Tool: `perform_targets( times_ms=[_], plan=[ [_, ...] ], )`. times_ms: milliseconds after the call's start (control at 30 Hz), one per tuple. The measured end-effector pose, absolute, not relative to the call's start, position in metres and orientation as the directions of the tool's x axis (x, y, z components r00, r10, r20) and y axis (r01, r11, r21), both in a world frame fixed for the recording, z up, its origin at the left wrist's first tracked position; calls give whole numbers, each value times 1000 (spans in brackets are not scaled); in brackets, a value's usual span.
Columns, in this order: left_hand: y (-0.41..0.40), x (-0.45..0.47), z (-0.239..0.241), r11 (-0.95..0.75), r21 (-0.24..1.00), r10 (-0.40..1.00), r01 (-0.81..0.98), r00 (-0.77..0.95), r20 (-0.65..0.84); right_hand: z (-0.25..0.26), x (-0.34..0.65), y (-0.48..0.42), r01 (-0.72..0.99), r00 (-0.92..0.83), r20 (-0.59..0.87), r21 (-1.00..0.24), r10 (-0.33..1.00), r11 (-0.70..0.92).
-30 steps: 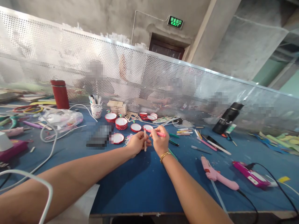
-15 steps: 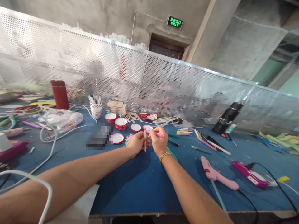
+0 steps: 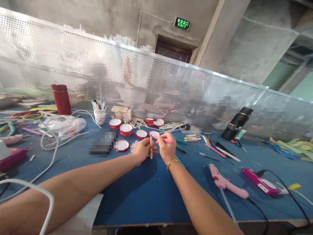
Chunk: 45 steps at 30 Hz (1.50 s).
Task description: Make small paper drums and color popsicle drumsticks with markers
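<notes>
My left hand [image 3: 143,151] is closed on a flat wooden craft stick [image 3: 151,152], held upright above the blue table. In my right hand [image 3: 166,147] is a pink-red marker pen [image 3: 167,141], gripped as for writing, its tip end at the upper part of the stick. Whether the tip touches the wood I cannot tell. Just beyond my hands stand several small round red dishes with white insides, one red dish [image 3: 141,134] among them. A tangle of thin pale strands [image 3: 133,146] lies beside my left hand.
A pink glue gun [image 3: 227,184] and a magenta power strip [image 3: 261,182] with cables lie at right. A black bottle [image 3: 237,123] stands behind them. On the left are a phone [image 3: 104,143], a paper cup of pens [image 3: 99,116], a red flask [image 3: 61,100] and a white cable [image 3: 56,147]. A perforated metal screen [image 3: 137,75] borders the back.
Both hands keep almost the same position with the stick and the marker. The pen end near the stick has shifted slightly; the whole view has moved a little.
</notes>
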<state>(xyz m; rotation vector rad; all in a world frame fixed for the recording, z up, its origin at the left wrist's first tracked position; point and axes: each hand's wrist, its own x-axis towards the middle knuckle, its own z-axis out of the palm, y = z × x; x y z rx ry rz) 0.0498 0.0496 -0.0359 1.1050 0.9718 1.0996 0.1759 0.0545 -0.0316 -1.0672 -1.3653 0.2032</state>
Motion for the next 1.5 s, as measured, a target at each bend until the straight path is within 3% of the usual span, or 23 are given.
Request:
perform_targets(
  times_ms=[567, 1500],
  plan=[
    [58, 47, -47, 54, 968, 971, -246, 238, 6, -33, 171, 51, 438, 222, 701, -693, 678, 573],
    [55, 48, -42, 73, 975, 975, -212, 221, -25, -30, 177, 53, 452, 261, 696, -701, 669, 552]
  ],
)
